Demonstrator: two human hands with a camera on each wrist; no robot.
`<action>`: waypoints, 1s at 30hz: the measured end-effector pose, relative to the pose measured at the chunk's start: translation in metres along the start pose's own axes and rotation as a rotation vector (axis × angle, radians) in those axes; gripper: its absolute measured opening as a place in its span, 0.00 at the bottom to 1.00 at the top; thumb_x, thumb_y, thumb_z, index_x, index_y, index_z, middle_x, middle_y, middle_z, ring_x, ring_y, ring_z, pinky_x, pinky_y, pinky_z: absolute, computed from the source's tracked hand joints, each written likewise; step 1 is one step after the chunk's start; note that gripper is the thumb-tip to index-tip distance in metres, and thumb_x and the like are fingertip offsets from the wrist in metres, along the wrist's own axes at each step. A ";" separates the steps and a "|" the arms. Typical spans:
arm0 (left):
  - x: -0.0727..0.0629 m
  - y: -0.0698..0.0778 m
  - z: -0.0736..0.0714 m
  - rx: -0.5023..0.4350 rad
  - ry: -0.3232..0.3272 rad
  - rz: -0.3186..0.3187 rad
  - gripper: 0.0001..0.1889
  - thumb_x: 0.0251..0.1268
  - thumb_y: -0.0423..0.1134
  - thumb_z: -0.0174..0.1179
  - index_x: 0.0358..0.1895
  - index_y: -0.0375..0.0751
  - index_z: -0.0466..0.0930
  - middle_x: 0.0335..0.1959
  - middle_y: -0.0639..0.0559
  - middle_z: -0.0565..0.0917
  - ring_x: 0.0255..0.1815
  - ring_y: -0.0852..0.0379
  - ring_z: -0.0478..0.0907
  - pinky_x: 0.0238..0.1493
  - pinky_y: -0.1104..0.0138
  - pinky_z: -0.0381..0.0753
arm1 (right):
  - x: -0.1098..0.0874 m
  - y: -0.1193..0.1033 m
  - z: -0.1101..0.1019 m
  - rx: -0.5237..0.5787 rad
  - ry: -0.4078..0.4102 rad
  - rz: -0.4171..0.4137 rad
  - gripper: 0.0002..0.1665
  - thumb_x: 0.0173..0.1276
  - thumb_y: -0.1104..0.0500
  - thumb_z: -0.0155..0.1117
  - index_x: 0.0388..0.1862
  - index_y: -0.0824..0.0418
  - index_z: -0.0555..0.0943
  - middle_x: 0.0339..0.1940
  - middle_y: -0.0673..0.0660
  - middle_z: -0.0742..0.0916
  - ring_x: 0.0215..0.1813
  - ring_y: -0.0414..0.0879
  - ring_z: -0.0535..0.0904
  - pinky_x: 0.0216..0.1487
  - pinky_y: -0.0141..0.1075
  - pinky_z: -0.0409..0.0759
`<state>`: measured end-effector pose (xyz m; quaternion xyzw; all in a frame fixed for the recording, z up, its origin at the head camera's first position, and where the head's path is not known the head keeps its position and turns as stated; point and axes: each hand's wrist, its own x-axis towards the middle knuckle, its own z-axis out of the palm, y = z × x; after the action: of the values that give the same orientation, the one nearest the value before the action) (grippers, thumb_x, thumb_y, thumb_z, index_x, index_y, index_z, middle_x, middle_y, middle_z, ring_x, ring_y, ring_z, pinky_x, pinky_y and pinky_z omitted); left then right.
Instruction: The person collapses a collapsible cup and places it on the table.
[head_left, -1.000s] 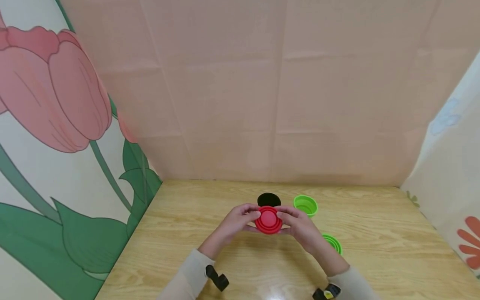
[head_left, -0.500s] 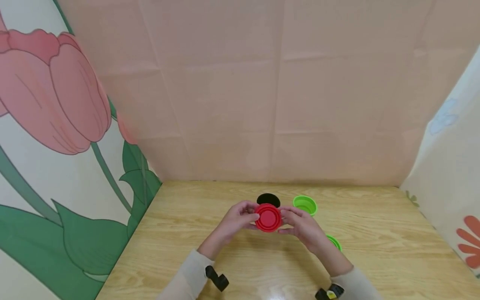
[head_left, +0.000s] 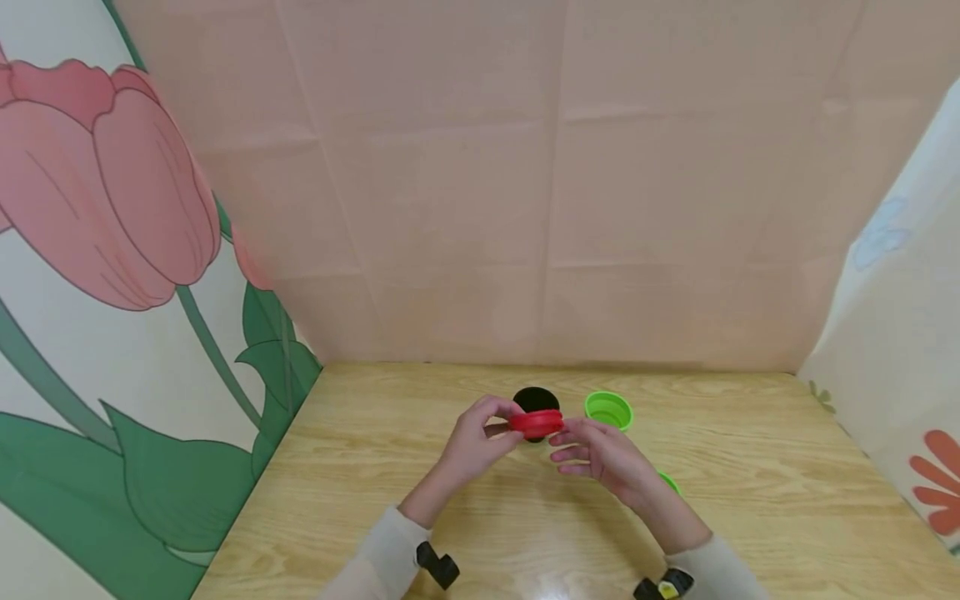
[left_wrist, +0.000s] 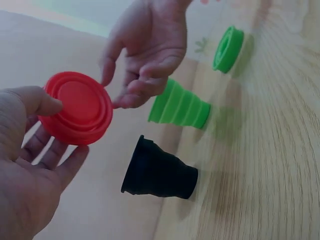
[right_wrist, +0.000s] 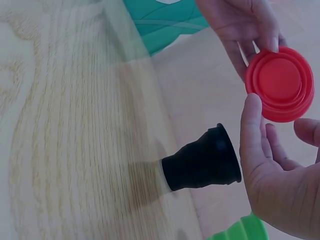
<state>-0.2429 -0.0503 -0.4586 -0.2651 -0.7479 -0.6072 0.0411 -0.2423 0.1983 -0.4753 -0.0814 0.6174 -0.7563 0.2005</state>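
My left hand [head_left: 477, 442] pinches a red collapsible cup [head_left: 537, 423], pressed flat into a disc, by its left edge, thumb against fingers. In the head view the disc is seen nearly edge-on, above the table. My right hand [head_left: 603, 457] is at the disc's other edge; a fingertip touches or nearly touches the rim, and its thumb stands apart in the right wrist view. A black collapsible cup [left_wrist: 160, 172] stands extended behind the red one. To its right stands an extended green collapsible cup [left_wrist: 180, 106]. A flattened green cup [left_wrist: 228, 49] lies nearer, mostly hidden by my right arm in the head view.
The wooden table [head_left: 375, 417] ends at a pinkish cloth backdrop [head_left: 450, 208]. A side panel with a tulip picture [head_left: 142, 192] borders the left, and a pale flowered panel [head_left: 900, 375] the right.
The red cup has tilted from facing the head camera to nearly edge-on. My right hand has loosened from its pinch on the rim and drawn slightly right; my left hand keeps its grip.
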 end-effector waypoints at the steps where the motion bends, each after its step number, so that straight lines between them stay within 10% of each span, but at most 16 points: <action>1: 0.000 0.000 0.000 0.024 0.002 0.028 0.11 0.64 0.28 0.67 0.48 0.40 0.83 0.47 0.48 0.80 0.51 0.53 0.78 0.55 0.63 0.85 | 0.000 0.000 0.000 0.007 -0.005 0.004 0.18 0.80 0.50 0.55 0.54 0.63 0.79 0.46 0.57 0.88 0.45 0.49 0.87 0.51 0.45 0.87; 15: -0.010 -0.002 0.008 0.418 0.008 0.473 0.14 0.57 0.26 0.71 0.45 0.43 0.84 0.47 0.51 0.80 0.50 0.55 0.76 0.51 0.65 0.85 | -0.002 -0.003 -0.003 0.059 -0.076 0.019 0.17 0.82 0.49 0.50 0.50 0.58 0.82 0.41 0.55 0.90 0.43 0.47 0.88 0.50 0.42 0.87; 30: -0.013 -0.016 0.011 0.714 -0.094 0.740 0.12 0.56 0.28 0.71 0.42 0.44 0.84 0.47 0.50 0.80 0.53 0.57 0.75 0.59 0.78 0.76 | -0.006 0.001 -0.007 0.056 -0.081 -0.033 0.17 0.80 0.58 0.54 0.62 0.63 0.76 0.49 0.54 0.89 0.48 0.45 0.87 0.53 0.40 0.86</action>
<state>-0.2363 -0.0462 -0.4801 -0.5082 -0.7659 -0.2463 0.3074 -0.2393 0.2063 -0.4770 -0.1163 0.5858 -0.7727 0.2152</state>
